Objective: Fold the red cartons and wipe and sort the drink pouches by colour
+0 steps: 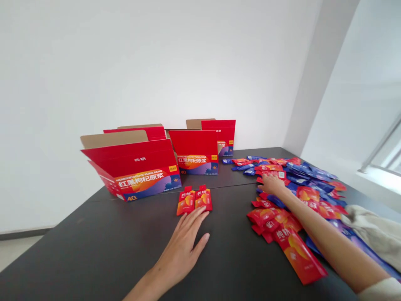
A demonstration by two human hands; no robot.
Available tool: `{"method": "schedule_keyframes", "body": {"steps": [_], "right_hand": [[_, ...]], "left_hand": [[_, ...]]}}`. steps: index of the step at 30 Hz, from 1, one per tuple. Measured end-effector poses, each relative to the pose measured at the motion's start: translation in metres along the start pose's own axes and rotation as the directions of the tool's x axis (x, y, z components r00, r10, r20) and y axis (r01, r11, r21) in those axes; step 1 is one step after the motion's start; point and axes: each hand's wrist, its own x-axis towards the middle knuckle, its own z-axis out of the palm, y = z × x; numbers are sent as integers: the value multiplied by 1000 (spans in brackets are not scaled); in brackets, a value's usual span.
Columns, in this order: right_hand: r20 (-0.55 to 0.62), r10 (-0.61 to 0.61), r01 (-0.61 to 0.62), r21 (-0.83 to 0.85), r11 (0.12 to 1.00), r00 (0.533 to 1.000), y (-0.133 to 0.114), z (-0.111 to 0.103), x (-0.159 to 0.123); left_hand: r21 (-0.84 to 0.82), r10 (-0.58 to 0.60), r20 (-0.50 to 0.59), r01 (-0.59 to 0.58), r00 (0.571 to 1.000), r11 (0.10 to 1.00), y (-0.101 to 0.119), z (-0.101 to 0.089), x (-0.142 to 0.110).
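Touching packet (204, 198) — left hand (182, 242) spread, empty; right hand (272, 184) atop pile (308, 194), grip unclear — carton (144, 180): "红黑枸杞原浆".

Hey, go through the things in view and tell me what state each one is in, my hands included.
Boxes: upright, open, flaps raised.
Two red pouches: flat, side by side.
Pile: red and blue pouches, loosely heaped, overlapping.
Cloth: crumpled.
Left hand: open, fingertips at the two red pouches' lower edge.
Right hand: reaching over the pile; blurred, so its grip is unclear.
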Motion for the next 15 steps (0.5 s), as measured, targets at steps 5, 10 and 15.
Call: {"method": "schedule_keyframes", "body": {"steps": [5,10,15], "right_hand": [[-175,167,-183,-80,980,970,46,1,8],[-237,195,-227,-118,967,952,51,2,32],[-185,114,-148,-180,973,976,65,-5,44]], "left_hand": [[-55,25,-21,-26,999,998,11,14,1],[-28,16,-69,-18,998,999,6,24,2],[5,12,-64,-12,998,1000,5,26,1]]}}
